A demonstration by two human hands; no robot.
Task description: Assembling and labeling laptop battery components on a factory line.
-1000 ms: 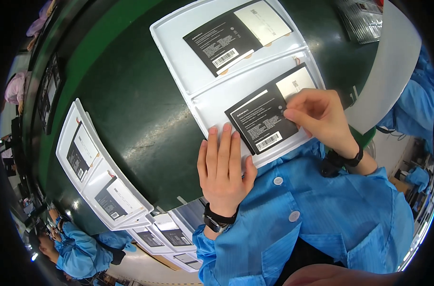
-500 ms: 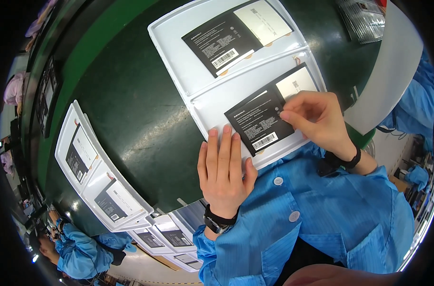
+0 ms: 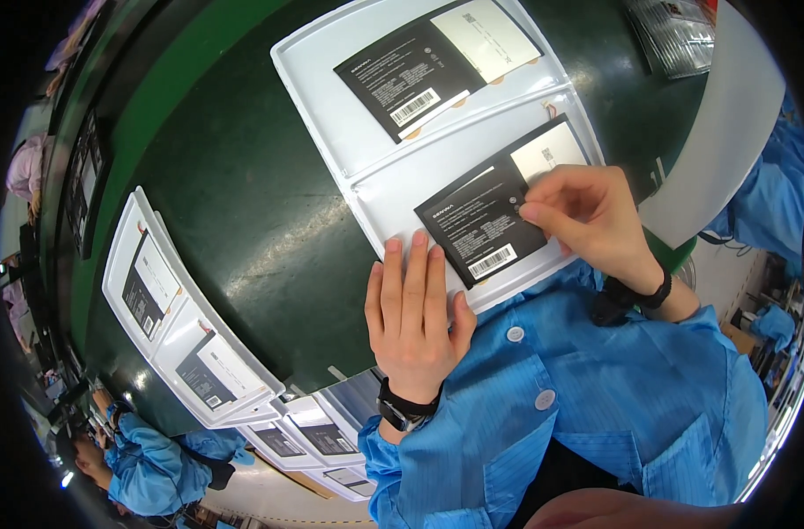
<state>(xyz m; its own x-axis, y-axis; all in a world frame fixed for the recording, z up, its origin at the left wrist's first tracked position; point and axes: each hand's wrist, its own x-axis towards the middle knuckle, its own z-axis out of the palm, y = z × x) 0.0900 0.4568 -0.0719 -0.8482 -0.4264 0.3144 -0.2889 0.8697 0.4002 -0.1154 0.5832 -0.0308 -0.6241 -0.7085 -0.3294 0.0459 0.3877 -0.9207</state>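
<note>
A flat battery pack (image 3: 474,220) with a black printed label and a pale end lies tilted in the near compartment of a white two-part tray (image 3: 375,198). My left hand (image 3: 412,326) is open, its fingers extended over the tray's left wall, with fingertips close to the pack's left edge. My right hand (image 3: 591,216) is closed in a pinch over the pack's right part, thumb and forefinger at the label. What they pinch, if anything, is too small to make out. A second similar battery pack (image 3: 415,84) rests in the far compartment.
Another white tray (image 3: 168,348) with two packs stands on the dark green table (image 3: 243,176) to the left. More trays (image 3: 309,414) sit below it. Clear plastic packaging (image 3: 675,40) is at the far right, near a curved white panel (image 3: 728,115). Other people in blue work at both sides.
The tray with its packs has shifted very slightly left. Both hands keep nearly the same pose and place.
</note>
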